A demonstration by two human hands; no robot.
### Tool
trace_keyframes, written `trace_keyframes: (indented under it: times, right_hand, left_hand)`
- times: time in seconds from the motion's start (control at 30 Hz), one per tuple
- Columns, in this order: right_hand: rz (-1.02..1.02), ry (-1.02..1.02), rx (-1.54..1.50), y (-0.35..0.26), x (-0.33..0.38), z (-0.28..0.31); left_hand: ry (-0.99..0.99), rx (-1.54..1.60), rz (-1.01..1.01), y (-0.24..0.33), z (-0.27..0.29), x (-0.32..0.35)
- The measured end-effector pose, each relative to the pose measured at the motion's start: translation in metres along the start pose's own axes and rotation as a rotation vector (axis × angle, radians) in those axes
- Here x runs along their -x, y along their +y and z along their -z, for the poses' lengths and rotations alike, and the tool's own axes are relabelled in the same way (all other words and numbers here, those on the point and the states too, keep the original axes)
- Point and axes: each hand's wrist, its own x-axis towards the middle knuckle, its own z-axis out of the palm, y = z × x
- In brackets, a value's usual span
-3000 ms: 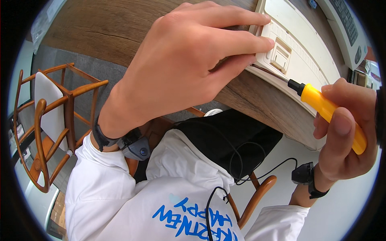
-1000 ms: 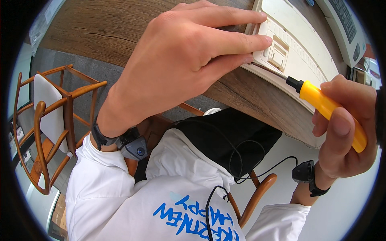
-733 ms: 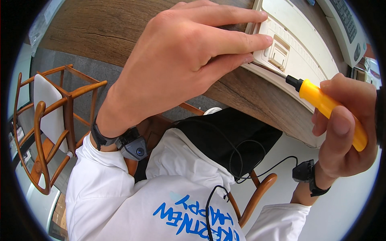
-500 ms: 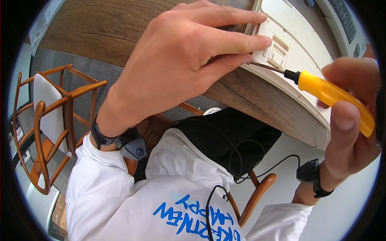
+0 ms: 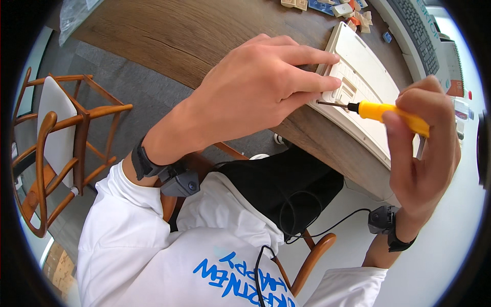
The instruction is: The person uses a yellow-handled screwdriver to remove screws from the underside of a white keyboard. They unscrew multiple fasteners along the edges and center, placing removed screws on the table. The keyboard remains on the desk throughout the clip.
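Observation:
An off-white keyboard (image 5: 377,98) lies on the table with its underside up, a recessed foot near its left end. My left hand (image 5: 250,84) reaches over that end, fingers stretched out and fingertips resting on the casing. In my right hand (image 5: 427,135) is a yellow-handled screwdriver (image 5: 376,111), gripped between thumb and fingers. Its thin metal shaft points left, and the tip meets the near corner of the casing, right beside my left fingertips. Whether a screw sits under the tip cannot be made out.
Loose keycaps (image 5: 353,15) in beige, blue and orange lie beyond the keyboard on the wooden table (image 5: 143,41). Another keyboard (image 5: 417,36) stands at the far right. A clear plastic bag (image 5: 74,18) is at the left corner, above a wooden chair (image 5: 76,138). Black cables hang near my lap.
The view has shifted, bringing the keycaps into sight. My right hand has changed its hold around the screwdriver handle; the tip stays at the casing's corner beside my left fingers.

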Motion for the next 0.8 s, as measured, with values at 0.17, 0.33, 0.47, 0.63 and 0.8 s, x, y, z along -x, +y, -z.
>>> trace_keyframes:
  times: [0.17, 0.33, 0.47, 0.63, 0.8]
  right_hand:
    - [-0.060, -0.174, 0.234, -0.024, -0.013, 0.010]
    - [-0.035, -0.159, 0.085, -0.013, -0.010, 0.009]
    - [-0.056, -0.184, 0.061, -0.012, -0.005, 0.007]
    - [-0.198, -0.222, 0.110, -0.021, -0.009, 0.010]
    - [-0.019, -0.172, 0.169, -0.021, -0.012, 0.013]
  left_hand:
    - [-0.044, -0.010, -0.014, 0.001, 0.007, 0.002]
    - [-0.056, 0.003, -0.014, 0.003, 0.009, 0.004]
    - [-0.070, 0.002, -0.033, -0.001, 0.008, 0.004]
    - [-0.069, -0.007, -0.032, 0.000, 0.005, 0.003]
    - [-0.066, -0.029, -0.059, 0.000, 0.005, 0.005]
